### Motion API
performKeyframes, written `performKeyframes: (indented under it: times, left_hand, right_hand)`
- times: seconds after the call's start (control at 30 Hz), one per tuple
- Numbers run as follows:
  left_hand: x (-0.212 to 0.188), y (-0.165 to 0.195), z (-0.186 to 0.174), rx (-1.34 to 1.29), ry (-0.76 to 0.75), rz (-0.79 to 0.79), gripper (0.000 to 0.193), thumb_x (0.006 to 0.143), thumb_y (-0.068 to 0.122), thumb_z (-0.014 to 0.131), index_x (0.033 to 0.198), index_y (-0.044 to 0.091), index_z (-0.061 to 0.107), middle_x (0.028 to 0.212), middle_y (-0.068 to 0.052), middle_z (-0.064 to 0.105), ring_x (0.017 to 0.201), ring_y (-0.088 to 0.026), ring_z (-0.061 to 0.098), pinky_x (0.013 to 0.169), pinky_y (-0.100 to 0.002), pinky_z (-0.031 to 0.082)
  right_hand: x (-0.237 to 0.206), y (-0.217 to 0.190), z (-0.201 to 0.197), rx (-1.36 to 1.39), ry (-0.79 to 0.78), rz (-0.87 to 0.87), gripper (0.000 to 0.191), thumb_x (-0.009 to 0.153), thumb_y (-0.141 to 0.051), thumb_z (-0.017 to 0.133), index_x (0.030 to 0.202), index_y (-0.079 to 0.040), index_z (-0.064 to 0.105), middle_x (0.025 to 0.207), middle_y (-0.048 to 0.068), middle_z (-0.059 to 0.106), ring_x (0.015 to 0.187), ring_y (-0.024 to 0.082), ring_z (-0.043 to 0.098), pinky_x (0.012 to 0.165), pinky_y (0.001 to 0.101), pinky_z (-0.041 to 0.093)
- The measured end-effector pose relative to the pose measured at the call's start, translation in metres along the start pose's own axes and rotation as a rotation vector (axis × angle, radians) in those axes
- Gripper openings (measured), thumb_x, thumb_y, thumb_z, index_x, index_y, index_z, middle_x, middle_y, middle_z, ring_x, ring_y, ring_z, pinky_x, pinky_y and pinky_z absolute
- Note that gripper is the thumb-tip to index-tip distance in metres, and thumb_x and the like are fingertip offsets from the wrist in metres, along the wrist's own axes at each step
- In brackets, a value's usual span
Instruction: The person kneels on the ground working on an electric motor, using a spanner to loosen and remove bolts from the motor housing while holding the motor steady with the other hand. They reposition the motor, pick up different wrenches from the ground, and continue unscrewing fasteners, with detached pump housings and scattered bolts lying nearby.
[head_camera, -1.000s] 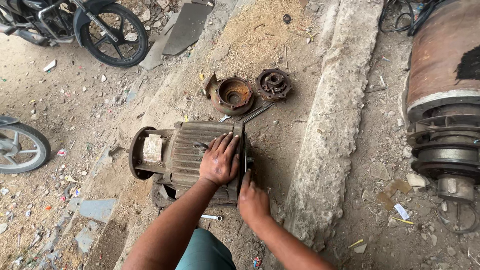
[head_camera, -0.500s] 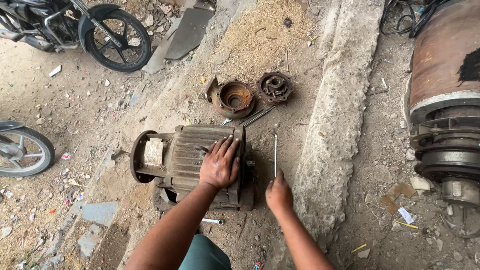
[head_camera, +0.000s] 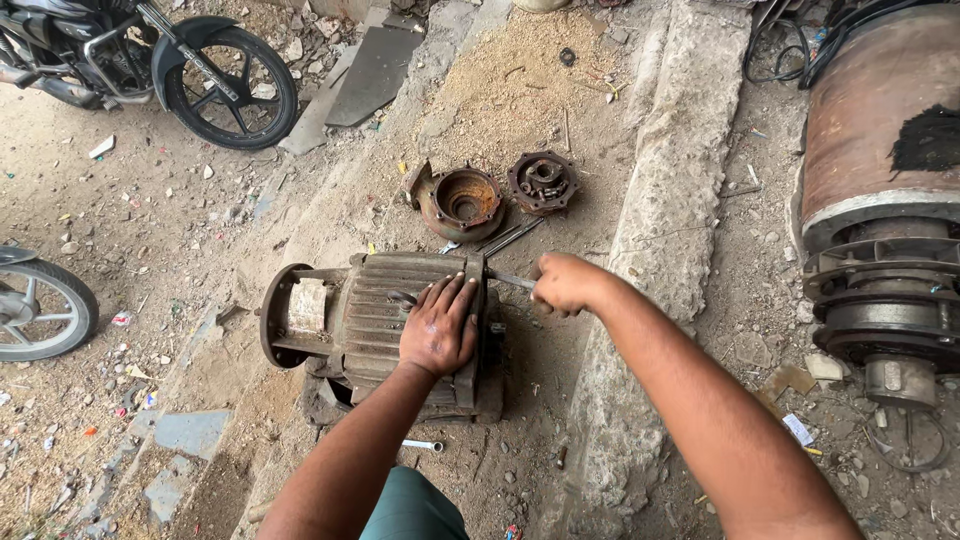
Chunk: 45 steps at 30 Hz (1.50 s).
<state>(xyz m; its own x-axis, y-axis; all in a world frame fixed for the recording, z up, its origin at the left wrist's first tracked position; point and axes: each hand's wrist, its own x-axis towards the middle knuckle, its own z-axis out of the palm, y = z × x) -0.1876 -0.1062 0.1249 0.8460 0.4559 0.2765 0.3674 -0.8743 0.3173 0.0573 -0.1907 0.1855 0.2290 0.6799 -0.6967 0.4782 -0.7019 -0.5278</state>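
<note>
On the motor housing (head_camera: 375, 325) the left hand (head_camera: 440, 325) stays spread flat, while the right hand (head_camera: 562, 284), fisted around a metal rod (head_camera: 510, 280), has risen to its end.

Two bare forearms enter from about 6 o'clock, without sleeves, watch or bands. The left hand (head_camera: 438, 328) and right hand (head_camera: 563, 283) wear no gloves or rings, and dark grime marks the fingers (mostly the left). A teal-green garment (head_camera: 410, 508) shows at 6 o'clock.
</note>
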Motion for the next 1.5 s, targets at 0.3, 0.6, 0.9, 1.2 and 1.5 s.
performKeyframes:
  times: [0.3,0.6,0.9,1.2,1.5]
  left_hand:
    - [0.002,0.003,0.002,0.008,-0.009,-0.007,0.061,0.092,0.029,0.054,0.149,0.008,0.048,0.15,-0.02,0.051,0.141,-0.038,0.045,0.119,-0.05,0.031]
    - [0.01,-0.001,0.001,0.011,-0.035,-0.02,0.063,0.091,0.03,0.054,0.15,0.007,0.047,0.151,-0.02,0.051,0.141,-0.038,0.045,0.118,-0.05,0.031]
    - [0.017,0.003,0.006,0.003,-0.032,-0.027,0.061,0.092,0.03,0.054,0.149,0.007,0.048,0.15,-0.02,0.051,0.141,-0.039,0.045,0.118,-0.05,0.032]
    - [0.011,-0.009,0.004,-0.009,-0.024,-0.027,0.062,0.092,0.03,0.054,0.149,0.007,0.048,0.15,-0.02,0.052,0.142,-0.038,0.045,0.119,-0.05,0.031]
    - [0.005,-0.005,-0.002,0.004,-0.04,-0.034,0.062,0.093,0.031,0.052,0.15,0.008,0.046,0.151,-0.02,0.05,0.143,-0.038,0.042,0.12,-0.05,0.028]
  right_hand:
    - [-0.005,-0.02,-0.016,-0.182,0.063,-0.07,0.021,0.094,-0.011,0.058,0.109,0.0,0.068,0.081,0.01,0.071,0.059,0.016,0.062,0.058,0.0351,0.054]
    - [-0.019,0.028,0.223,-0.436,0.632,-0.271,0.071,0.087,-0.008,0.058,0.15,0.016,0.034,0.106,0.03,0.068,0.073,0.034,0.072,0.06,0.0443,0.061]
    - [0.08,0.091,0.262,0.123,0.849,-0.163,0.052,0.093,-0.024,0.058,0.14,-0.006,0.044,0.082,0.023,0.071,0.068,0.045,0.068,0.061,0.056,0.055]
    - [0.023,0.116,0.154,0.025,0.541,0.044,0.046,0.107,-0.041,0.045,0.13,-0.003,0.058,0.055,0.0,0.054,0.042,0.013,0.047,0.038,0.0308,0.038]
    - [0.007,0.033,0.01,-0.055,0.163,0.005,0.035,0.103,-0.032,0.055,0.112,-0.003,0.072,0.085,0.01,0.071,0.073,0.02,0.067,0.074,0.0396,0.06]
